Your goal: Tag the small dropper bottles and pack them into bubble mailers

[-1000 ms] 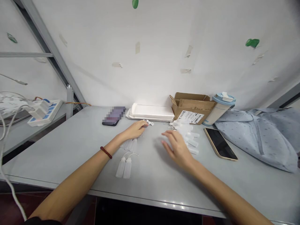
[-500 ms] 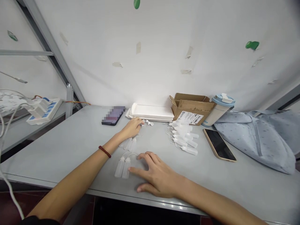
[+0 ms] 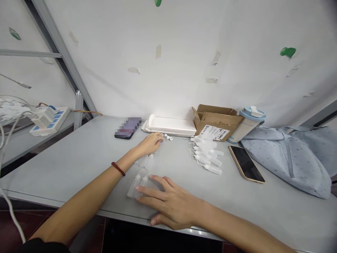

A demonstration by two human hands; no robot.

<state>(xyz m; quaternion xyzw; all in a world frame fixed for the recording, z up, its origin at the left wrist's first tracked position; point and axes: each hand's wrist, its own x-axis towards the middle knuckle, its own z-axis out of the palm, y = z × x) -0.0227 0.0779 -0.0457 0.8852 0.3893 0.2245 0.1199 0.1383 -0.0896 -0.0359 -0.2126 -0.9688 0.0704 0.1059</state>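
Note:
My left hand (image 3: 152, 143) reaches to the back of the table, beside a few small white caps (image 3: 170, 137). Its fingers are curled together and their tips are partly hidden, so anything they hold is out of sight. Under and in front of that wrist lie small translucent squeeze bottles (image 3: 147, 161). My right hand (image 3: 170, 200) is open near the front edge, fingers spread. Its fingertips overlap one of two more squeeze bottles (image 3: 134, 186) with thin white strands at their tops. Farther right, several similar bottles (image 3: 207, 154) lie in a row.
Behind the caps sits a stack of flat white boxes (image 3: 171, 125). Right of it stand an open cardboard box (image 3: 218, 121) and a tumbler (image 3: 244, 126). Two phones lie on the table, one left (image 3: 128, 128), one right (image 3: 247, 164). A pale blue fabric bag (image 3: 286, 158) covers the right side.
My right hand has moved left and down, its fingers now over the near bottle. My left hand has shifted slightly right, toward the caps, covering part of them.

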